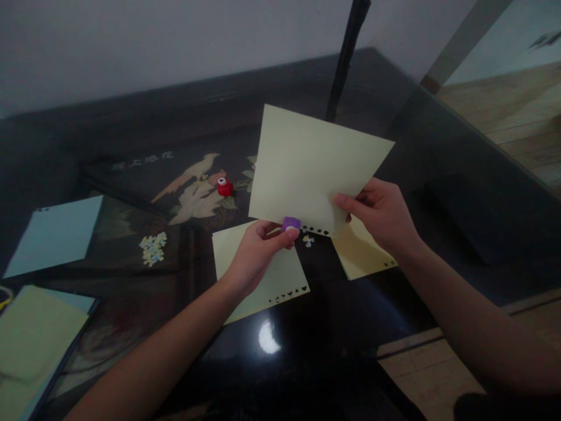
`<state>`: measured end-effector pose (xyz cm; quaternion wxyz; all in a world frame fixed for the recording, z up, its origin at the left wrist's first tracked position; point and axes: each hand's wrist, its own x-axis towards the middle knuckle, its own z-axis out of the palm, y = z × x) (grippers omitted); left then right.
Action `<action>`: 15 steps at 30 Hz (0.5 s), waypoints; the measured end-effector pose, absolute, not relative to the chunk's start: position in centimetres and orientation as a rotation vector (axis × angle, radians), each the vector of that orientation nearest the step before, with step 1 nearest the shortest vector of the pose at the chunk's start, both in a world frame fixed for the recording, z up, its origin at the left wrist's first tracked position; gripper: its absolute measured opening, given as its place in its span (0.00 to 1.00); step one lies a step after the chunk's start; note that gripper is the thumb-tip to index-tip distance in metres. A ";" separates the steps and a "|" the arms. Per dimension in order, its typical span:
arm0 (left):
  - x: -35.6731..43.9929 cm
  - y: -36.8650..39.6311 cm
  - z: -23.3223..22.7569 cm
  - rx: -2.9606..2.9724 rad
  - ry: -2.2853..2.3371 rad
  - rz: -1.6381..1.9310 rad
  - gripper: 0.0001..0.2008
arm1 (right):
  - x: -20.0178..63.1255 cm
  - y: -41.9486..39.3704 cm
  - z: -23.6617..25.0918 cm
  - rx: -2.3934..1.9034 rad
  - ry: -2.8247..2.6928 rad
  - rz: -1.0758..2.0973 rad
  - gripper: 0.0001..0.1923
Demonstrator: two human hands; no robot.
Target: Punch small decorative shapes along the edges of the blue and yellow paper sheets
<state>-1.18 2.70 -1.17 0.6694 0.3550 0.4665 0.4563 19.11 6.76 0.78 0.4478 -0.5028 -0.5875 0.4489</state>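
Between the thumb and fingers of my left hand is a small purple craft punch, set on the near edge of a pale yellow sheet of paper. My right hand pinches that sheet at its right side and holds it tilted above the table. A row of small punched holes runs along the sheet's near edge, right of the punch. Below lie a few punched-out paper bits. Under my left hand rests another pale sheet with shapes punched along its edge. A yellower sheet lies beneath my right hand.
A red craft punch stands farther back on the dark glossy table. To the left are a heap of paper cut-outs, a light blue sheet and stacked green and blue papers. A black pole rises at the back.
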 end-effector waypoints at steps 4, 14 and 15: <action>-1.2 2.7 -1.2 0.798 1.058 1.032 0.13 | 19.1 6.6 0.9 -1.252 -1.469 1.077 0.08; -1.2 2.7 -1.3 0.778 1.069 1.040 0.13 | 19.2 6.7 0.8 -1.285 -1.512 1.053 0.10; -1.2 2.7 -1.3 0.775 1.068 1.040 0.13 | 19.2 6.7 0.8 -1.293 -1.524 1.045 0.09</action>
